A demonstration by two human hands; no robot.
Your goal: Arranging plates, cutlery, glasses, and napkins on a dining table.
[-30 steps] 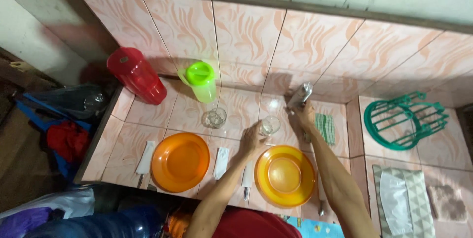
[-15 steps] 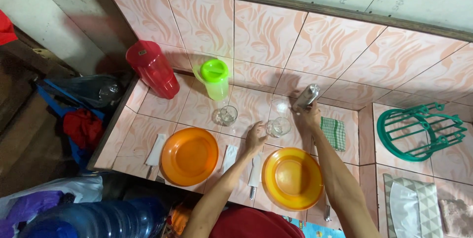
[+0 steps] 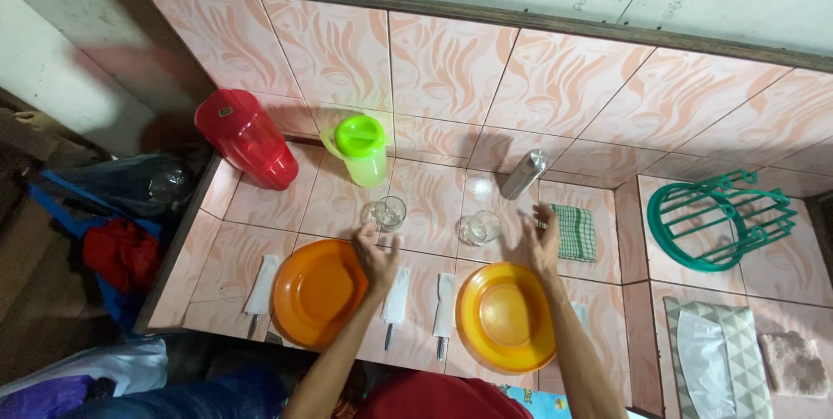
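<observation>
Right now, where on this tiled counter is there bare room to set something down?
Bare tile lies behind the steel bottle, toward the green rack, and left of the orange plate below the red pitcher. It is crowded around the left hand and right hand: two glasses, yellow plate, wrapped cutlery.

glossy tiled counter (image 3: 434, 193), clear glass tumbler (image 3: 479, 227)

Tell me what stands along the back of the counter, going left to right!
Red jug → green jug → metal bottle → green rack.
</observation>
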